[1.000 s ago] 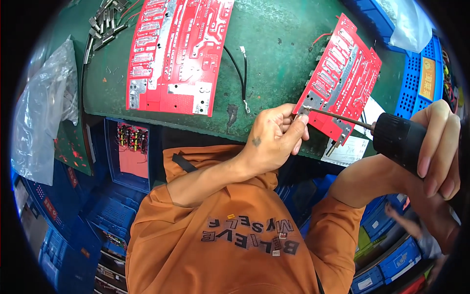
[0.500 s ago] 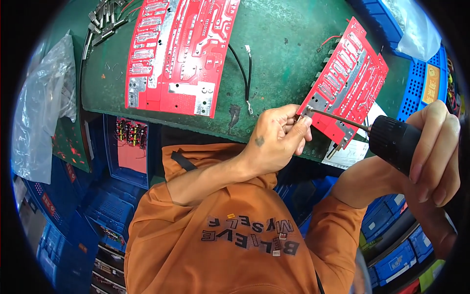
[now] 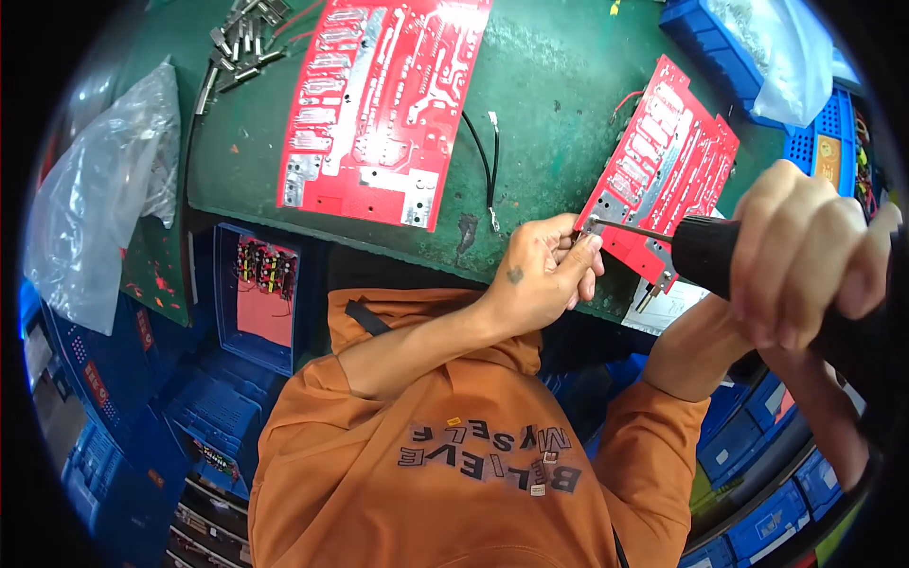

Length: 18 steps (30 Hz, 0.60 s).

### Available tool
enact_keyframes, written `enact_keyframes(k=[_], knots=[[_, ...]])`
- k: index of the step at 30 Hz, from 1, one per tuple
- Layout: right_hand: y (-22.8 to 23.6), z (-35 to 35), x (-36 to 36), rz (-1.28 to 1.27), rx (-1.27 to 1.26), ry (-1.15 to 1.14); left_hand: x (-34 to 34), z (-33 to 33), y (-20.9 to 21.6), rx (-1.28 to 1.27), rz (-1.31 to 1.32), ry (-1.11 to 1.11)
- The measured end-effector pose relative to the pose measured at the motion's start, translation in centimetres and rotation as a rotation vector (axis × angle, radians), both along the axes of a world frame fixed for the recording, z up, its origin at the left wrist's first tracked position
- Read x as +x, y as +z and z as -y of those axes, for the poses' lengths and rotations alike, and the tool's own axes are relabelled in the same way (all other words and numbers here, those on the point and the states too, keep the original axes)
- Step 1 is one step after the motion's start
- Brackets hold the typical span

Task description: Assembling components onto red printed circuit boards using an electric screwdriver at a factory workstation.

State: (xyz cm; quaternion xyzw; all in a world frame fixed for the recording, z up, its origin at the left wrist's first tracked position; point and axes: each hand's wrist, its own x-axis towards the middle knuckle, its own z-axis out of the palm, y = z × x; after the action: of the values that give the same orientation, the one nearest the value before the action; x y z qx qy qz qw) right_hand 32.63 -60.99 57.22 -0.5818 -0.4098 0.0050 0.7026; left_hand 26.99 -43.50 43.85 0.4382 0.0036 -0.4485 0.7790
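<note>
My left hand (image 3: pixel 547 270) pinches the near-left corner of a red circuit board (image 3: pixel 677 156), which is propped at a slant on the right of the bench. My right hand (image 3: pixel 800 251) is wrapped around a black electric screwdriver (image 3: pixel 701 248). Its long thin bit points left across the board, and the tip meets a small metal fastener by my left fingertips. How well the tip sits there is too small to make out. At the board's lower corner a brass-coloured post (image 3: pixel 648 299) sticks out.
On the green bench (image 3: pixel 549 85) lie another red board (image 3: pixel 379 123), a black wire (image 3: pixel 495 161) and several metal pieces (image 3: pixel 248 43). Clear plastic bags (image 3: pixel 104 199) hang at the left. A blue crate (image 3: pixel 696 28) stands far right, a blue bin (image 3: pixel 227 317) below the bench edge.
My right hand has moved left with the screwdriver, bringing its body closer to the board. My left hand keeps its pinch on the corner. The whole view has shifted slightly.
</note>
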Motion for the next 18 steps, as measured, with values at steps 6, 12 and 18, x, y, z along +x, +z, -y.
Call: enact_keyframes(k=[6,12,18], knots=[[-0.2,-1.0,-0.1,0.042,0.106,-0.048,0.3,0.0,0.2,0.021,0.072,-0.048],[4.8,1.1,-2.3,0.127,0.235,0.041,0.7,-0.6,0.4,0.014,0.08,-0.078],[5.7,0.7,-8.1,0.057,0.287,-0.406,3.2,-9.1,7.3,0.391,0.695,-0.038]])
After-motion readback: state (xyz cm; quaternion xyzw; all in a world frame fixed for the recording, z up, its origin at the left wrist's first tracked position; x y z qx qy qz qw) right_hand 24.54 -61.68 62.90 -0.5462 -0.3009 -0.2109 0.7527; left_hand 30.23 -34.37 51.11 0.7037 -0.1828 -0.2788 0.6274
